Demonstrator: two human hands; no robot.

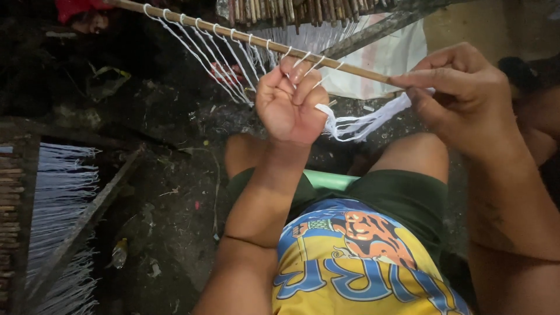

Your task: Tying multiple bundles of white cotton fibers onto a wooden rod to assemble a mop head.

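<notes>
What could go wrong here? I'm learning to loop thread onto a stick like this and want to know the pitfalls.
1. The right hand pinches the thin wooden stick only at its very end; it might slip, and the white thread loops near that end could slide off.
2. The loose white strands bunched between the hands may tangle around the left hand.
3. The light is dim, so a skipped or crossed loop could go unnoticed.

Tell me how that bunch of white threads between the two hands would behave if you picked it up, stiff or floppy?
Probably floppy: the white threads sag in a loose bundle between the left hand and right hand. Likely very light, since pinched fingertips alone carry them. They may tangle or slip apart easily, as the strands splay at the ends, unlike the rigid wooden stick they loop over.
</notes>
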